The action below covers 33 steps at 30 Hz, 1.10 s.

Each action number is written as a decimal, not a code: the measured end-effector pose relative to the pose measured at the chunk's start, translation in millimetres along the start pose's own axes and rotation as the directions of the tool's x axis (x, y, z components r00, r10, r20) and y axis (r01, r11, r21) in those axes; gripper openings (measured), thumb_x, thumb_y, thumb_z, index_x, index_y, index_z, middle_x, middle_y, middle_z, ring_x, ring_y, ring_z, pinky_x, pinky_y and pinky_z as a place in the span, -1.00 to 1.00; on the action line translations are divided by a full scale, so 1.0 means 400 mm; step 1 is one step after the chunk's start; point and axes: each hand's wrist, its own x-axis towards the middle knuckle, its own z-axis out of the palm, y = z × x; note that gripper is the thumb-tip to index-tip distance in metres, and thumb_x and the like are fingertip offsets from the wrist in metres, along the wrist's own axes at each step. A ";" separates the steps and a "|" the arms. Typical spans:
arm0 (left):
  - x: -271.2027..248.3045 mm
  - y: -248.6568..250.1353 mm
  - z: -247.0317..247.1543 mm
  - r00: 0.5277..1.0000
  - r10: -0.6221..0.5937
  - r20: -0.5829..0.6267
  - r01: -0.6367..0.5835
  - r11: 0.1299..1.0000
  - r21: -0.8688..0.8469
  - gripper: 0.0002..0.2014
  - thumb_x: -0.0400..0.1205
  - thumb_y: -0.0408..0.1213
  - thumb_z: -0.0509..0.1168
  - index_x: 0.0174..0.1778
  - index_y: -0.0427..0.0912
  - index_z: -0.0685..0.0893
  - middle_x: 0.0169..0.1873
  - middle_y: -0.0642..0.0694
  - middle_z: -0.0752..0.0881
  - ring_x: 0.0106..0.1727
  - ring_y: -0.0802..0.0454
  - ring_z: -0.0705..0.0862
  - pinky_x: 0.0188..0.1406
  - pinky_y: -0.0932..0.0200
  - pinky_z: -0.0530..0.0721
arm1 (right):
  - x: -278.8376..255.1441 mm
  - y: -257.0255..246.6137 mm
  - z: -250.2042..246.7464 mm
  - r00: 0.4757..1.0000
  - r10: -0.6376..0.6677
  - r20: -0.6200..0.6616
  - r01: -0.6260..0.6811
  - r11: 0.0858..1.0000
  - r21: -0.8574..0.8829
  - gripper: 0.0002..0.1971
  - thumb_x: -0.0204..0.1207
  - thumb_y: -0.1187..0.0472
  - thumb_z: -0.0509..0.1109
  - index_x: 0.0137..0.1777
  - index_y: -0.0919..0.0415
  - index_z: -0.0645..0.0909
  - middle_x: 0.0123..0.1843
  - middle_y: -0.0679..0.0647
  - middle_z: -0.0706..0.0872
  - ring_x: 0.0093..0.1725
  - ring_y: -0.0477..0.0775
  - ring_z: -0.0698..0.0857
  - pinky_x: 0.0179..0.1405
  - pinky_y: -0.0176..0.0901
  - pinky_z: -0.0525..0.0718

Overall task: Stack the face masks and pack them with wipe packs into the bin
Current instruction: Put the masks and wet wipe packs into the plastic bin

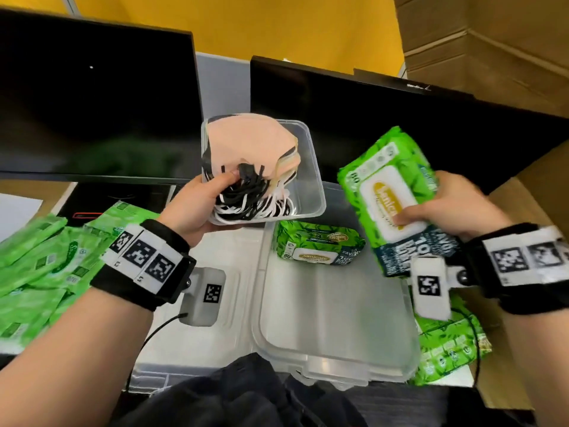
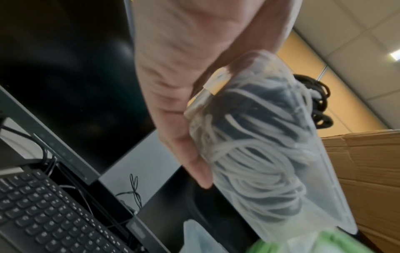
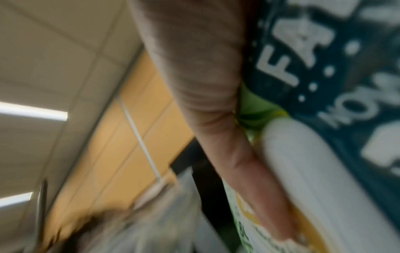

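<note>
So, a small clear tub [image 1: 311, 167] stuffed with stacked face masks [image 1: 246, 140] is gripped by the left hand [image 1: 197, 204], thumb over the near rim pinning the tangled black and white ear loops [image 1: 255, 201]. A big green wipe pack [image 1: 397, 198] is held tilted in the right hand [image 1: 446, 204], thumb pressed on its white flap lid. Both are kept up above the large clear bin [image 1: 335, 318], where one more wipe pack [image 1: 320, 246] is already lying at the far end. Extra green packs [image 1: 46, 266] are piled on the counter to the left.
</note>
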 end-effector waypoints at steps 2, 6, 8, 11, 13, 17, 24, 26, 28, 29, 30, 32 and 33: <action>-0.001 0.004 -0.021 1.000 0.018 -0.025 -0.018 1.000 -0.007 -0.82 0.66 -0.16 0.19 0.09 -0.01 0.66 -0.11 -0.04 0.78 -0.26 0.09 0.77 -0.35 0.10 0.77 | 0.011 -0.030 0.075 0.994 -0.020 0.108 0.031 0.995 -0.097 -0.41 -0.03 0.13 0.72 0.04 0.22 0.66 -0.02 0.11 0.75 0.02 0.15 0.71 0.03 -0.10 0.67; -0.008 -0.005 -0.064 0.998 0.022 -0.052 -0.022 1.000 0.000 -0.75 0.65 -0.17 0.19 0.22 -0.01 0.64 0.09 -0.11 0.76 0.02 -0.09 0.74 0.02 -0.13 0.69 | 0.018 -0.057 0.237 0.940 -0.009 0.341 0.166 0.884 -0.436 -0.37 0.07 0.12 0.68 0.15 0.26 0.57 0.12 0.16 0.67 0.13 0.20 0.65 -0.15 -0.22 0.55; -0.015 -0.015 -0.077 0.999 0.026 -0.038 -0.026 1.000 -0.002 -0.71 0.66 -0.18 0.19 0.29 -0.03 0.61 0.13 -0.12 0.75 0.10 -0.12 0.73 0.09 -0.15 0.66 | 0.030 -0.046 0.310 0.903 -0.003 0.429 0.247 0.822 -0.513 -0.39 0.10 0.19 0.66 0.15 0.27 0.54 0.14 0.19 0.67 0.13 0.23 0.66 -0.09 -0.14 0.65; -0.025 -0.030 -0.087 0.999 0.046 -0.021 -0.046 0.999 -0.019 -0.72 0.66 -0.24 0.18 0.26 -0.04 0.63 0.11 -0.08 0.76 0.11 -0.03 0.74 0.01 0.04 0.73 | 0.037 -0.036 0.390 0.883 -0.058 0.465 0.350 0.742 -0.571 -0.49 0.32 0.34 0.47 0.29 0.28 0.45 0.12 0.23 0.68 0.09 0.27 0.68 -0.13 -0.09 0.62; -0.029 -0.040 -0.090 0.998 0.052 -0.028 -0.054 0.998 -0.042 -0.75 0.65 -0.27 0.18 0.19 -0.04 0.66 0.09 -0.06 0.77 0.08 0.02 0.75 -0.03 0.13 0.74 | 0.033 -0.017 0.440 0.878 -0.098 0.468 0.400 0.687 -0.607 -0.47 0.43 0.43 0.31 0.41 0.27 0.32 0.20 0.24 0.64 0.21 0.29 0.62 0.07 0.01 0.57; -0.035 -0.052 -0.088 0.997 0.056 -0.047 -0.059 0.996 -0.061 -0.73 0.62 -0.29 0.22 0.22 -0.14 0.65 0.05 -0.05 0.78 -0.02 0.10 0.78 -0.10 0.23 0.75 | 0.025 0.022 0.498 0.931 -0.133 0.339 0.336 0.675 -0.657 -0.42 0.58 0.31 0.22 0.56 0.18 0.09 0.54 0.34 0.23 0.50 0.31 0.29 0.44 0.18 0.33; -0.040 -0.049 -0.071 0.997 0.074 0.022 -0.072 0.995 -0.069 -0.77 0.64 -0.31 0.18 0.13 -0.12 0.69 0.09 -0.09 0.78 0.11 0.03 0.74 0.09 0.15 0.69 | 0.053 0.023 0.548 0.865 -0.102 0.491 0.405 0.719 -0.565 -0.24 0.56 -0.36 -0.17 0.62 -0.01 -0.33 0.66 0.12 -0.37 0.63 0.31 -0.32 0.51 0.43 -0.27; -0.039 -0.048 -0.069 0.996 0.080 0.043 -0.077 0.995 -0.069 -0.74 0.63 -0.30 0.19 0.19 -0.14 0.67 0.11 -0.10 0.77 0.12 0.01 0.74 0.10 0.14 0.69 | 0.064 0.020 0.543 0.840 -0.070 0.538 0.404 0.742 -0.535 -0.26 0.57 -0.35 -0.20 0.62 -0.03 -0.35 0.65 0.13 -0.37 0.62 0.29 -0.34 0.51 0.42 -0.30; -0.038 -0.048 -0.067 0.995 0.081 0.061 -0.076 0.994 -0.080 -0.73 0.59 -0.27 0.26 0.19 -0.13 0.67 0.09 -0.08 0.77 0.12 0.01 0.74 0.08 0.16 0.71 | 0.070 0.026 0.526 0.853 -0.075 0.516 0.360 0.800 -0.479 -0.30 0.59 -0.32 -0.21 0.62 -0.07 -0.34 0.63 0.13 -0.43 0.61 0.26 -0.38 0.51 0.36 -0.35; -0.038 -0.046 -0.067 0.995 0.079 0.062 -0.074 0.994 -0.084 -0.74 0.54 -0.25 0.31 0.15 -0.10 0.69 0.07 -0.07 0.78 0.10 0.01 0.75 0.05 0.17 0.72 | 0.075 0.032 0.516 0.882 -0.067 0.467 0.312 0.825 -0.471 -0.31 0.60 -0.30 -0.20 0.62 -0.06 -0.34 0.62 0.14 -0.46 0.61 0.25 -0.39 0.52 0.32 -0.36; -0.037 -0.045 -0.067 0.995 0.076 0.061 -0.071 0.994 -0.087 -0.75 0.51 -0.23 0.34 0.11 -0.08 0.71 0.05 -0.06 0.79 0.09 0.01 0.75 0.03 0.16 0.72 | 0.080 0.042 0.510 0.909 -0.033 0.415 0.247 0.846 -0.473 -0.31 0.62 -0.28 -0.19 0.62 -0.03 -0.34 0.62 0.17 -0.46 0.61 0.24 -0.39 0.54 0.27 -0.35; -0.037 -0.042 -0.065 0.995 0.076 0.056 -0.071 0.994 -0.086 -0.79 0.55 -0.24 0.29 0.08 -0.06 0.71 0.04 -0.06 0.79 0.08 0.02 0.76 0.02 0.16 0.72 | 0.091 0.066 0.505 0.924 0.064 0.377 0.142 0.857 -0.496 -0.30 0.63 -0.25 -0.17 0.62 0.04 -0.35 0.63 0.20 -0.42 0.63 0.24 -0.34 0.59 0.20 -0.30; -0.038 -0.040 -0.062 0.995 0.079 0.054 -0.074 0.994 -0.082 -0.80 0.59 -0.26 0.24 0.08 -0.06 0.70 0.05 -0.06 0.79 0.08 0.02 0.76 0.03 0.16 0.72 | 0.093 0.074 0.505 0.920 0.087 0.383 0.128 0.855 -0.502 -0.30 0.64 -0.25 -0.17 0.63 0.05 -0.35 0.64 0.20 -0.40 0.63 0.24 -0.33 0.60 0.18 -0.28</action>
